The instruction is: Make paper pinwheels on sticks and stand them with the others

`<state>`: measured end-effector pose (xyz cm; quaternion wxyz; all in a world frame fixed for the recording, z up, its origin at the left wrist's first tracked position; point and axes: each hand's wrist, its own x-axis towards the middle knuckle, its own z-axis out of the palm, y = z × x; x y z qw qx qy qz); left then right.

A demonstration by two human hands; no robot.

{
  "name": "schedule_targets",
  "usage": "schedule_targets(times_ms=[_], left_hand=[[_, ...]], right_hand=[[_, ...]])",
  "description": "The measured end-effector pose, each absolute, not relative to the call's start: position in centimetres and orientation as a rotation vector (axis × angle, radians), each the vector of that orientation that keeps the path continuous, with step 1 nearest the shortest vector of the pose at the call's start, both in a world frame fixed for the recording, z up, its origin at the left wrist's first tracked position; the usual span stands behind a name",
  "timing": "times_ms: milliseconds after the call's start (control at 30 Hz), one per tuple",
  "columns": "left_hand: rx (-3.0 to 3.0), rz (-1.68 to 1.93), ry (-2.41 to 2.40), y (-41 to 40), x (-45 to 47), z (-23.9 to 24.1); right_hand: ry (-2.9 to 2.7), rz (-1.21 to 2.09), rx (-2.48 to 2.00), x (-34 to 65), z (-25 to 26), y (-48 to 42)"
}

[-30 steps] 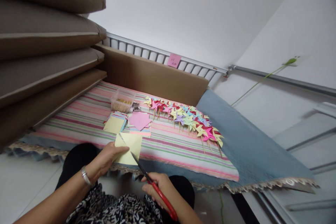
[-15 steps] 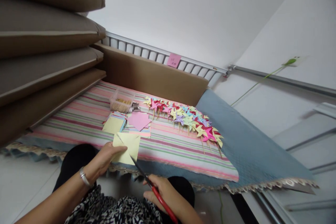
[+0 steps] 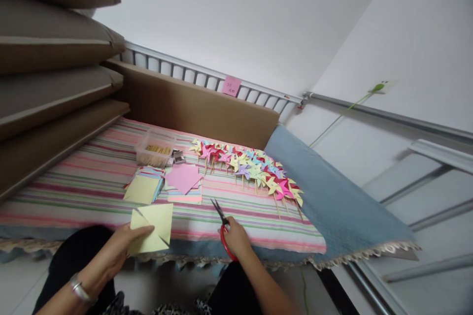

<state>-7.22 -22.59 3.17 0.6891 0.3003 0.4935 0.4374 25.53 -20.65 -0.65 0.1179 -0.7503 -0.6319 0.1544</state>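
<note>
My left hand (image 3: 120, 251) is closed on a pale yellow paper square (image 3: 154, 229) with cuts running in from its corners, held just in front of the bed's edge. My right hand (image 3: 236, 237) grips red-handled scissors (image 3: 222, 224) and rests them on the striped cloth (image 3: 92, 177), blades pointing away from me. Between and beyond the hands lie stacks of coloured paper squares (image 3: 162, 184), yellow and pink on top.
A row of several paper pinwheels on sticks (image 3: 247, 167) lies on the cloth to the right. A clear plastic box of sticks (image 3: 155, 148) stands behind the paper. Brown cushions (image 3: 48, 59) are stacked at left, a brown board (image 3: 195, 110) at the back, a blue quilt (image 3: 332, 206) at right.
The scissors have left the yellow paper; my right hand has carried them right and forward onto the cloth. My left hand has drawn the cut paper to the left.
</note>
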Motion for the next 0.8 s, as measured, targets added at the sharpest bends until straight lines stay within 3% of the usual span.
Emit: schedule_targets(times_ms=[500,633,800], left_hand=[[0.701,1.038,1.019,-21.8,-6.4,4.9],[0.732,1.026,1.037,-21.6,-6.0,5.4],[0.786,1.0,1.062,-21.3,-5.2,5.8]], right_hand=[[-1.859,0.451,-2.14,24.5,-0.2,-14.0],[-1.785,0.617,-1.962,23.3,1.3,-14.7],[-1.675,1.059,-1.583,19.2,4.0,-17.5]])
